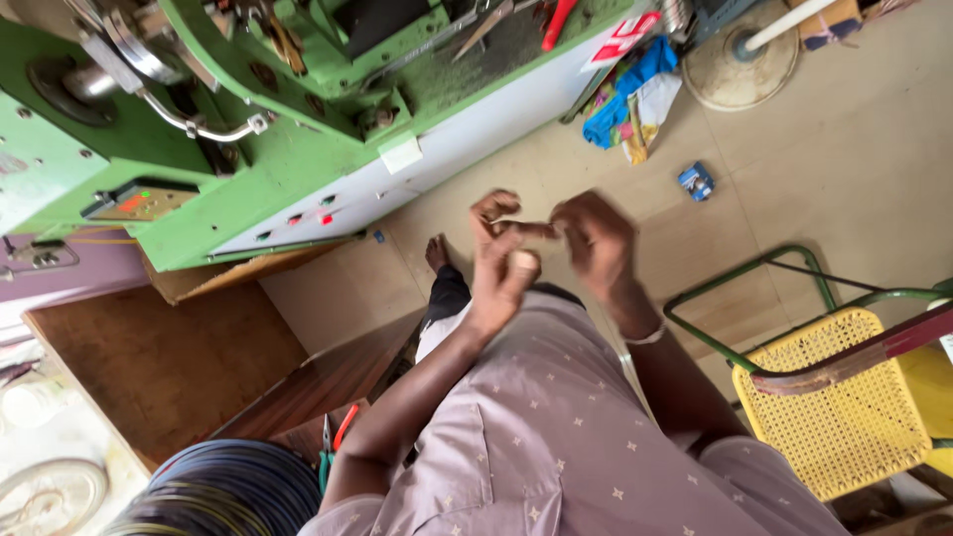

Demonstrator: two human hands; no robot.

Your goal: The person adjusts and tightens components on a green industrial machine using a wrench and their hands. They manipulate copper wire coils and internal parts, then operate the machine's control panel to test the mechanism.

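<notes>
Head view, looking down the person's front. Fingers (516, 229) of both hands are meeting in front of the chest; whatever is being pinched between them is too small and blurred to make out. Left hand (504, 266) is rising from the lower left, fingers curled, one fingertip hooked up at the top, thumb folding in toward the palm. Right hand (594, 238) is reaching in from the right, fingers bunched together and touching the left hand's forefinger. Cannot tell whether either hand is actually gripping an object. A pale wristband (646, 337) is sitting on the right wrist.

Both arms are coming out of a lilac shirt (556, 437) dotted with small stars. Below the hands, a bare foot (437, 252) is resting on the tan tiled floor (854, 149).

Upper left: a green machine (288, 159) with a white front panel, red and green buttons, and a curved metal handle (199, 124). Beneath it, a brown wooden surface (169, 367). Lower left: a coil of dark and yellow wire (238, 491), with orange-handled pliers (338, 437) just beside it. Right: a chair with a yellow mesh seat (844, 407) and green tube frame. Farther off on the floor: a small blue packet (696, 181), a heap of blue and printed bags (635, 94), a round fan base (740, 65).
</notes>
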